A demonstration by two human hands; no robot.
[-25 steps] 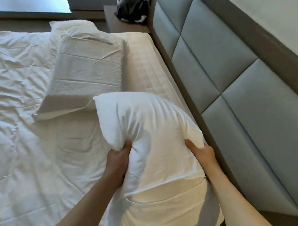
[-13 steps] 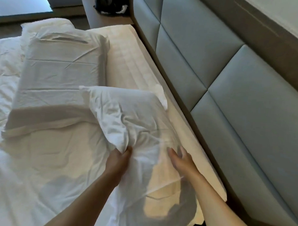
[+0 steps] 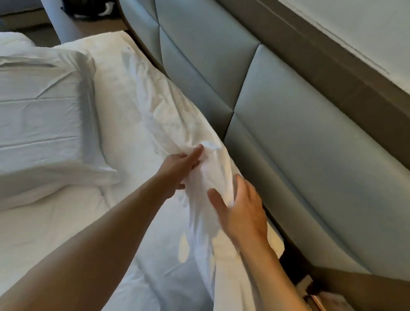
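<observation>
While the left hand [image 3: 178, 170] grips the pillow [image 3: 211, 176], the right hand [image 3: 242, 214], fingers spread, touches its side.

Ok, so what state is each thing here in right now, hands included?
near pillow: lying along the headboard side of the bed, fabric bunched at the near end.
left hand: grips the bunched fabric of the near pillow.
right hand: open, fingers spread against the same fabric; blurred.
far pillow: lying flat, creased, untouched.
sheet: spread out, wrinkled.
black bag: slumped on the side table.
</observation>
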